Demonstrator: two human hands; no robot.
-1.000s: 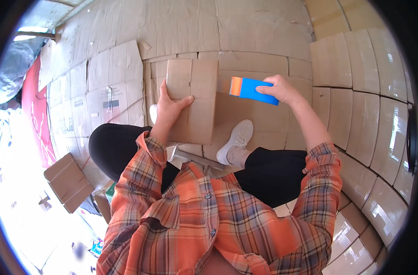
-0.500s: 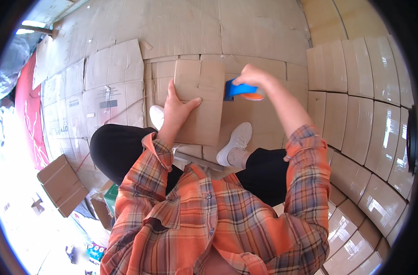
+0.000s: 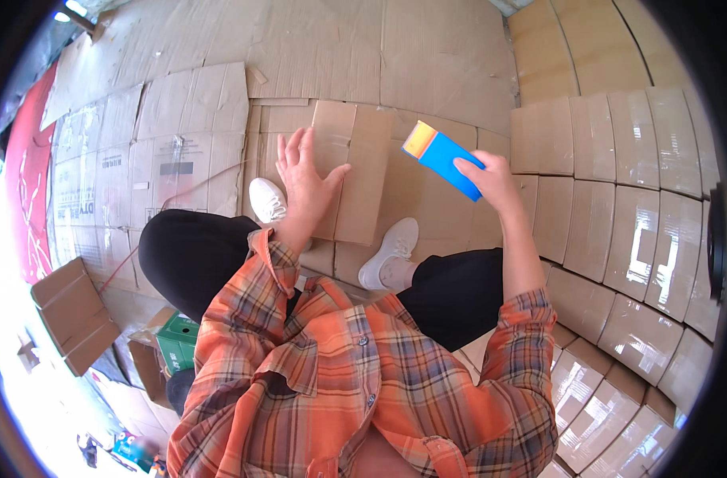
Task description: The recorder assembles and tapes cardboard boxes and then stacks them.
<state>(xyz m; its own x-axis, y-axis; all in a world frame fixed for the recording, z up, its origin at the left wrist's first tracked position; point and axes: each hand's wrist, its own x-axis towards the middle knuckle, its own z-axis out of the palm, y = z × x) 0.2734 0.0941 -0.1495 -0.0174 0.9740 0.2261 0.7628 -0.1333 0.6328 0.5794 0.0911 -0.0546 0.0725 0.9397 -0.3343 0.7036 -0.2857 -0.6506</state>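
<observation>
Over a floor of flattened cardboard, left hand (image 3: 306, 179) flat on a folded box (image 3: 354, 171), right hand (image 3: 491, 177) holding a blue tool (image 3: 443, 159).

Left grip spread open, fingers apart, palm pressing the box's left flap; box lies directly under it, above the white shoes (image 3: 389, 251). Right grip clamped on the blue tool with an orange end, raised just right of the box, not touching it. Stacked taped cartons (image 3: 618, 231) sit right of the right grip. Green box (image 3: 180, 342) lies below-left of the left grip.
</observation>
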